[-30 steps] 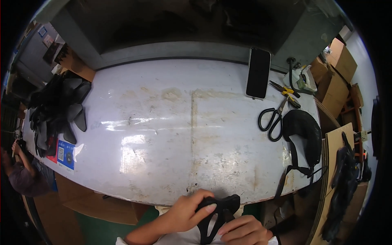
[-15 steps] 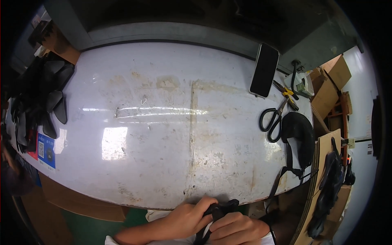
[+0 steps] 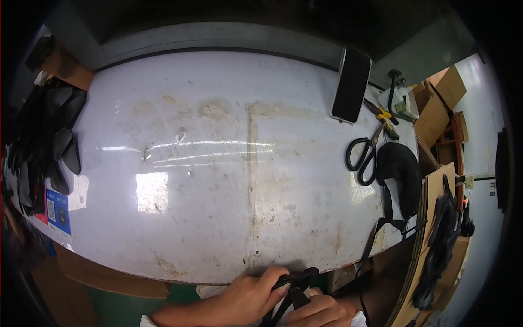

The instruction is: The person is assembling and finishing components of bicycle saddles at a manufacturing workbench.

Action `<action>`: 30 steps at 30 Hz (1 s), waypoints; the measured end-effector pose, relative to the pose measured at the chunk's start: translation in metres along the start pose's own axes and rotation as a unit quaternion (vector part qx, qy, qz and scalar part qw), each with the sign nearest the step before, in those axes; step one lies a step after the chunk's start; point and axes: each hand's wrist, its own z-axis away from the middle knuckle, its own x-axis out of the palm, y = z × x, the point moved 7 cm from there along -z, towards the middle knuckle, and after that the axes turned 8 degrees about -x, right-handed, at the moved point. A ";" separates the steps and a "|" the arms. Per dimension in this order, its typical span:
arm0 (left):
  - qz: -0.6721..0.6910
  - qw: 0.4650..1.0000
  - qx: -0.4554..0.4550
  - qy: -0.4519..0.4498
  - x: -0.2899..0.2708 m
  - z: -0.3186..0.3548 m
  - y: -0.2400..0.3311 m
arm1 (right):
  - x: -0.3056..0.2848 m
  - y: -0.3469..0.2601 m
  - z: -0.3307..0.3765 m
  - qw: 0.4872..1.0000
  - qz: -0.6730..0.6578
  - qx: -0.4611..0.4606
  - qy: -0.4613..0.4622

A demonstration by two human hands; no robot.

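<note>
A worn white worktable (image 3: 218,163) reflects overhead light, with cardboard boxes (image 3: 444,101) stacked at its right.

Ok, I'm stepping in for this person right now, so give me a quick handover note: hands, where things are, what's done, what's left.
Left hand: gripping the black strap piece at the near table edge.
Right hand: closed on the same piece from below.
On the white table: scissors, dark phone, a black padded piece at the right edge; black pieces stacked at far left.
Done: cannot tell; nothing finished shows near the hands.
Left: the strap piece is in hand, off the table.
</note>
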 end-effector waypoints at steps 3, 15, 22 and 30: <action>0.001 1.000 -0.021 0.004 -0.002 0.003 -0.010 | 0.017 0.009 0.026 0.994 0.066 0.000 0.083; -0.007 0.999 -0.040 -0.006 -0.005 0.004 -0.009 | 0.002 0.007 0.033 0.990 -0.021 0.033 0.135; -0.026 0.999 -0.021 -0.001 -0.007 0.002 -0.003 | 0.018 -0.008 0.062 0.974 0.086 0.018 0.209; -0.050 0.996 -0.039 0.066 -0.009 0.007 -0.005 | 0.022 0.003 0.076 0.936 0.046 0.118 0.329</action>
